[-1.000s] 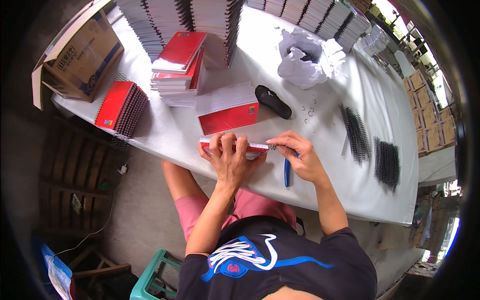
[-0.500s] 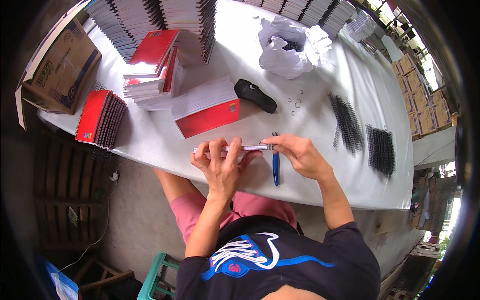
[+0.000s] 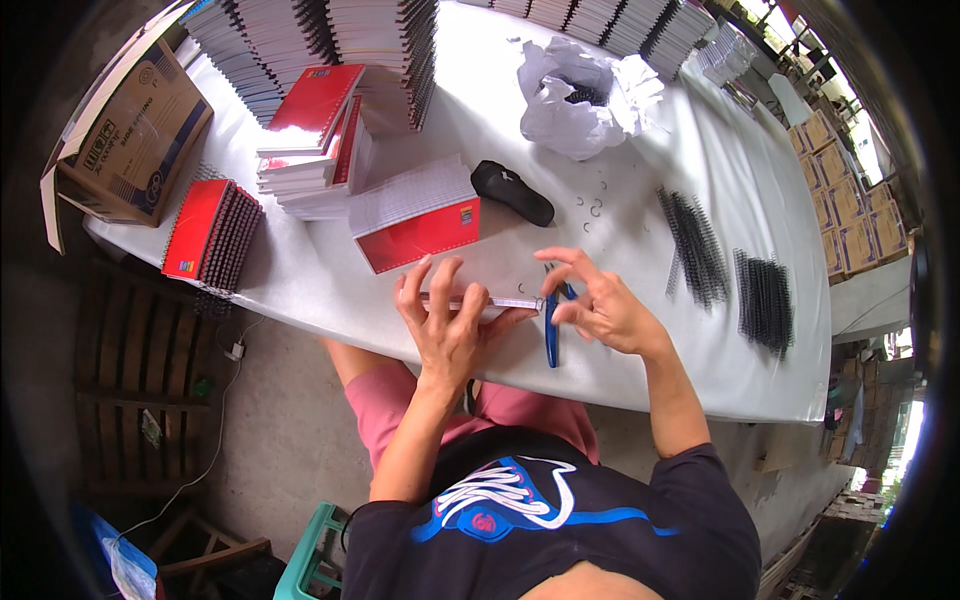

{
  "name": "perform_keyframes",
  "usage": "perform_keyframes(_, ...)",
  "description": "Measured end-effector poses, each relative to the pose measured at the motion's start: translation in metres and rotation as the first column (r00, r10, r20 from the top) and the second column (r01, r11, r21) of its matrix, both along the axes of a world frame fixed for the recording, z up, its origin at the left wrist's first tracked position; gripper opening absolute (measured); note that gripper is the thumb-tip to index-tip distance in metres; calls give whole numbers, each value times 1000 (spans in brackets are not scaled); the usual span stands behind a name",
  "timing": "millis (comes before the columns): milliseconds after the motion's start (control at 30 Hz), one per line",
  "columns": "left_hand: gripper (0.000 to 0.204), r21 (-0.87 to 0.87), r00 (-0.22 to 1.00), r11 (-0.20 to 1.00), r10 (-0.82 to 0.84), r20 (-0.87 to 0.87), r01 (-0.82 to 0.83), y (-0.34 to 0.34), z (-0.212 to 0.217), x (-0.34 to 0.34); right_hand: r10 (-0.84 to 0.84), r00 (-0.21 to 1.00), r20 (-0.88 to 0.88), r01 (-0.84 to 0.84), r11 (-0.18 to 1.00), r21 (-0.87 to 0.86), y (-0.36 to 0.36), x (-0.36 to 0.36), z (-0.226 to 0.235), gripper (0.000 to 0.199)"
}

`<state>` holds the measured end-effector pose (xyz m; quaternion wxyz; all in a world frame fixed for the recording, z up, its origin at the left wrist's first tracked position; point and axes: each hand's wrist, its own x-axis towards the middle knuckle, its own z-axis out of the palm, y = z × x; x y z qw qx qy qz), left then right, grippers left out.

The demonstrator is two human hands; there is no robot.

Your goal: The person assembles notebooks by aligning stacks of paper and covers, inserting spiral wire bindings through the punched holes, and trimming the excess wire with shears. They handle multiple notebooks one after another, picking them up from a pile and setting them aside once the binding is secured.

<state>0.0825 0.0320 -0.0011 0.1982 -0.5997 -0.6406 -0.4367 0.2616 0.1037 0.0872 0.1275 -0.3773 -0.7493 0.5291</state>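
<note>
My left hand (image 3: 442,318) grips a thin notebook (image 3: 510,302) held edge-on over the table's near edge, fingers along its far side. At the notebook's right end a small end of coil wire (image 3: 540,303) shows. My right hand (image 3: 605,303) hovers just right of that end with thumb and fingers apart and nothing visible in it. Beneath its fingers, blue-handled pliers (image 3: 552,342) lie on the table, partly covered by the hand. Just beyond sits a block of red-covered notebooks (image 3: 420,244), and behind it a black pouch-like object (image 3: 512,192).
Black spiral coils (image 3: 692,245) lie in two bundles at right. Wire clippings (image 3: 596,208) dot the white table (image 3: 640,370). A white plastic bag (image 3: 570,125) holds more coils. Red notebooks (image 3: 208,230), a red stack (image 3: 315,110) and a cardboard box (image 3: 135,140) occupy the left side.
My right hand has let go of the notebook's right end and moved slightly right, its fingers spreading. The left hand keeps the notebook, its fingers raised a little.
</note>
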Motion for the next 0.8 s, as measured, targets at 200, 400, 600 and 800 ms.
perform_keyframes(200,45,-129,996,989,-67,67,75,-7,6,-3,235,971,-54,-174,838,518,0,8,-15,33)
perform_keyframes(400,37,-32,966,969,-241,99,245,-20,-14,-3,218,963,161,-270,828,492,47,10,-14,37)
perform_keyframes(600,31,167,977,969,-157,-143,180,-45,-17,-8,-167,953,253,-184,345,920,86,-48,-57,37)
perform_keyframes(800,43,-106,973,967,-230,14,230,-28,-5,-8,-403,738,542,-2,801,599,115,-51,-46,46)
